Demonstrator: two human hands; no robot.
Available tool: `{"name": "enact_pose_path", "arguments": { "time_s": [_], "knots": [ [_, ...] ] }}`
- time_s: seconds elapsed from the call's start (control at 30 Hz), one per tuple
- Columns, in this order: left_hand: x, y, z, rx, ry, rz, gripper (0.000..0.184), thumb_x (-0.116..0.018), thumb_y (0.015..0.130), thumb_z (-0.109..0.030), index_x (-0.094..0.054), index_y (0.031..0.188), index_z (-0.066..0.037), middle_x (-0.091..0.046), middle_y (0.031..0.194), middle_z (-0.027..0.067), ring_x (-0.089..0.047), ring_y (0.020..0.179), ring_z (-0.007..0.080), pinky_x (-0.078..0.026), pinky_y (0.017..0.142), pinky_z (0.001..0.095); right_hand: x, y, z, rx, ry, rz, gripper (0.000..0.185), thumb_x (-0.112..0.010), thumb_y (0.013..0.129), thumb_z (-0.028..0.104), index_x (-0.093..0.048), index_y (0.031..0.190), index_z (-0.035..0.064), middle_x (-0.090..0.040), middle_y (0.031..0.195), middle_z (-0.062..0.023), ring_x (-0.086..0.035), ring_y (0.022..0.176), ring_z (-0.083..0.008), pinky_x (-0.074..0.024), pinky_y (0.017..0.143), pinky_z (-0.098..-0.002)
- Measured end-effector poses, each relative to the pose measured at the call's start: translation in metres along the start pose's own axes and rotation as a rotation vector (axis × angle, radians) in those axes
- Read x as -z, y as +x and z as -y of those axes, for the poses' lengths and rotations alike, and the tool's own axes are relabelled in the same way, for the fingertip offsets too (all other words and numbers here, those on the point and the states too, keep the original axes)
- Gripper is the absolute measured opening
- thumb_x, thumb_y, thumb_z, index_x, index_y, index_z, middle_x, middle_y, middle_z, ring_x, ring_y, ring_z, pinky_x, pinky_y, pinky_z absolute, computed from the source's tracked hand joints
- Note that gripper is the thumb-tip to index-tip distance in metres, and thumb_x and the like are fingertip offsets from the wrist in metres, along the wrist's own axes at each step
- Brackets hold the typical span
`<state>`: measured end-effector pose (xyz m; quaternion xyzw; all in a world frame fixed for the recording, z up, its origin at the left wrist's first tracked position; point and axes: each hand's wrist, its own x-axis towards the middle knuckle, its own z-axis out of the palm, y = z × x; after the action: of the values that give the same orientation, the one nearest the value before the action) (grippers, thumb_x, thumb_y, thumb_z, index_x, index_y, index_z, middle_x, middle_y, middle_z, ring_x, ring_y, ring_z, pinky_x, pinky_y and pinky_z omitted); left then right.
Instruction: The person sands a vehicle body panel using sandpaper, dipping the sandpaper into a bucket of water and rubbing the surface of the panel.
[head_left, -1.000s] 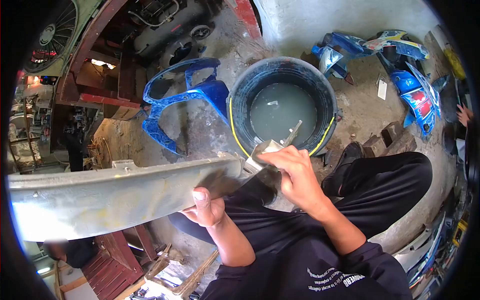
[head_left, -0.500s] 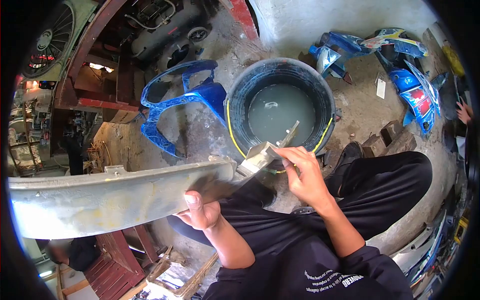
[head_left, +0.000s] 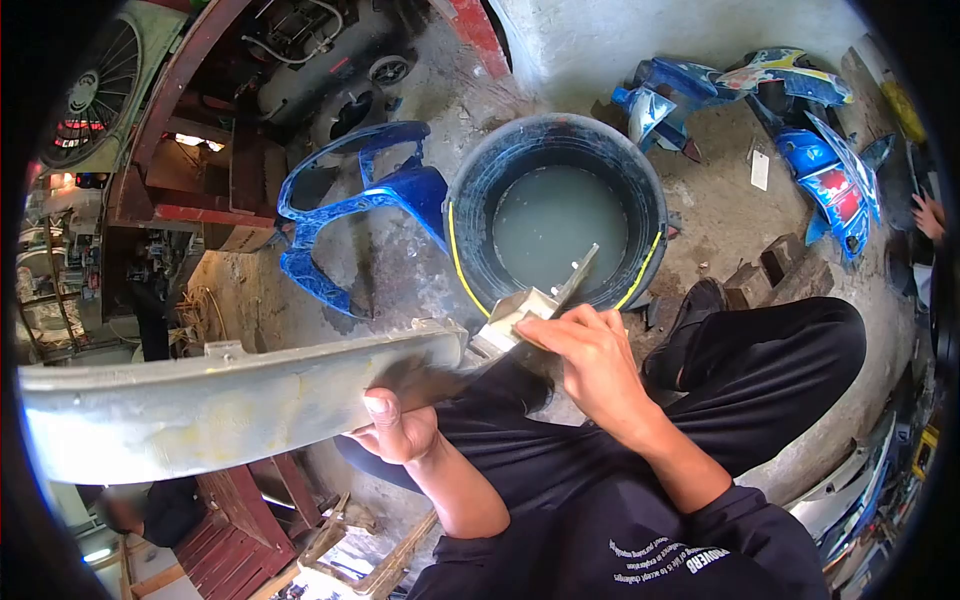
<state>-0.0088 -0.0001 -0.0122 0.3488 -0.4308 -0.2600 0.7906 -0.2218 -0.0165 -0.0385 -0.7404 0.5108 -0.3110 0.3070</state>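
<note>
A long, curved grey plastic body panel [head_left: 230, 405] stretches from the left edge of the head view to the middle. My left hand [head_left: 398, 428] grips its lower edge, thumb on the outer face and fingers hidden behind. At the panel's narrow end is a box-shaped bracket [head_left: 515, 312], with a thin pointed tab [head_left: 582, 270] beyond it. My right hand [head_left: 590, 360] is closed at this bracket, thumb pressing on its surface; whatever lies under the fingertips is hidden. Just beyond stands a black bucket [head_left: 470, 190] of cloudy water [head_left: 560, 220], the tab overlapping its near rim.
A blue plastic frame [head_left: 400, 190] lies on the floor left of the bucket. Several blue fairing pieces [head_left: 830, 180] lie at the right, near wooden blocks [head_left: 770, 275]. A red slatted bench [head_left: 235, 510] and a person [head_left: 165, 510] are at lower left. Another person's hand [head_left: 930, 215] shows at far right.
My right hand has shifted left along the bracket and turned, its thumb now on the bracket's face. My left hand and the panel stay nearly still.
</note>
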Motion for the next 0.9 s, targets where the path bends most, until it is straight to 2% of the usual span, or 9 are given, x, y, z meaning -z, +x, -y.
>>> {"name": "enact_pose_path", "arguments": {
  "time_s": [0.07, 0.13, 0.2, 0.3, 0.5, 0.63, 0.7, 0.83, 0.9],
  "knots": [
    [0.005, -0.002, 0.002, 0.013, -0.009, 0.014, 0.054, -0.068, 0.088, -0.008, -0.051, 0.138, -0.002, -0.062, 0.130, 0.0204, -0.065, 0.112, 0.0378, -0.053, 0.100, 0.0549, 0.012, -0.002, 0.005, 0.026, 0.026, 0.082, 0.050, -0.063, 0.073, -0.009, -0.072, 0.119, 0.0105, -0.074, 0.115, -0.0009, -0.062, 0.099, -0.0200, -0.0396, 0.086, -0.0373],
    [0.004, -0.002, 0.001, 0.018, -0.012, 0.031, 0.053, -0.069, 0.088, -0.008, -0.052, 0.138, -0.003, -0.062, 0.131, 0.0201, -0.065, 0.113, 0.0376, -0.053, 0.101, 0.0550, 0.005, 0.002, -0.002, 0.013, 0.002, 0.067, 0.052, -0.062, 0.073, -0.010, -0.072, 0.120, 0.0109, -0.074, 0.116, -0.0018, -0.062, 0.098, -0.0203, -0.0392, 0.085, -0.0360],
    [-0.001, -0.001, 0.003, -0.043, 0.114, -0.007, 0.048, -0.065, 0.094, -0.019, -0.053, 0.138, -0.007, -0.063, 0.129, 0.0157, -0.064, 0.112, 0.0330, -0.052, 0.097, 0.0494, 0.002, 0.007, -0.003, 0.010, -0.016, 0.045, 0.054, -0.062, 0.073, -0.010, -0.072, 0.121, 0.0113, -0.074, 0.117, -0.0028, -0.063, 0.097, -0.0206, -0.0388, 0.083, -0.0348],
    [-0.002, -0.002, 0.003, -0.052, 0.147, -0.030, 0.047, -0.065, 0.094, -0.019, -0.054, 0.138, -0.007, -0.063, 0.130, 0.0156, -0.063, 0.113, 0.0329, -0.052, 0.098, 0.0499, 0.001, 0.004, -0.003, 0.010, -0.042, 0.098, 0.056, -0.063, 0.070, -0.011, -0.069, 0.122, 0.0085, -0.072, 0.120, -0.0038, -0.062, 0.101, -0.0221, -0.0396, 0.087, -0.0379],
    [-0.005, 0.001, 0.001, -0.036, 0.113, -0.009, 0.046, -0.065, 0.094, -0.019, -0.054, 0.137, -0.007, -0.062, 0.131, 0.0154, -0.063, 0.114, 0.0327, -0.052, 0.099, 0.0500, -0.019, 0.003, -0.009, 0.061, -0.120, -0.099, 0.058, -0.065, 0.069, -0.009, -0.069, 0.123, 0.0104, -0.072, 0.118, -0.0012, -0.061, 0.102, -0.0220, -0.0403, 0.089, -0.0386],
    [-0.005, 0.004, -0.001, -0.015, 0.099, 0.043, 0.045, -0.065, 0.095, -0.019, -0.054, 0.138, -0.008, -0.062, 0.131, 0.0154, -0.063, 0.115, 0.0329, -0.052, 0.100, 0.0505, -0.017, -0.003, -0.005, 0.039, -0.107, -0.074, 0.057, -0.064, 0.069, -0.009, -0.070, 0.122, 0.0121, -0.073, 0.118, -0.0005, -0.061, 0.102, -0.0219, -0.0404, 0.089, -0.0381],
    [-0.006, 0.004, 0.000, -0.012, 0.121, 0.005, 0.045, -0.064, 0.095, -0.017, -0.054, 0.137, -0.007, -0.062, 0.130, 0.0162, -0.063, 0.115, 0.0333, -0.052, 0.098, 0.0506, -0.002, -0.008, -0.004, -0.018, -0.047, 0.029, 0.059, -0.064, 0.068, -0.010, -0.071, 0.122, 0.0127, -0.073, 0.119, -0.0009, -0.061, 0.101, -0.0219, -0.0404, 0.088, -0.0377],
    [-0.008, 0.003, 0.000, 0.011, 0.094, -0.008, 0.044, -0.064, 0.095, -0.016, -0.053, 0.137, -0.006, -0.062, 0.130, 0.0174, -0.064, 0.114, 0.0338, -0.053, 0.098, 0.0510, -0.008, 0.000, -0.011, 0.018, -0.076, -0.035, 0.057, -0.062, 0.069, -0.011, -0.071, 0.121, 0.0108, -0.073, 0.119, -0.0020, -0.061, 0.100, -0.0226, -0.0401, 0.087, -0.0375],
    [-0.010, 0.004, -0.002, -0.002, 0.036, 0.054, 0.043, -0.063, 0.096, -0.015, -0.053, 0.136, -0.005, -0.061, 0.130, 0.0178, -0.064, 0.113, 0.0342, -0.053, 0.098, 0.0519, -0.014, 0.007, -0.010, 0.011, -0.038, -0.092, 0.055, -0.060, 0.069, -0.012, -0.073, 0.118, 0.0095, -0.074, 0.117, -0.0031, -0.062, 0.098, -0.0219, -0.0392, 0.085, -0.0354]
  ]
}}
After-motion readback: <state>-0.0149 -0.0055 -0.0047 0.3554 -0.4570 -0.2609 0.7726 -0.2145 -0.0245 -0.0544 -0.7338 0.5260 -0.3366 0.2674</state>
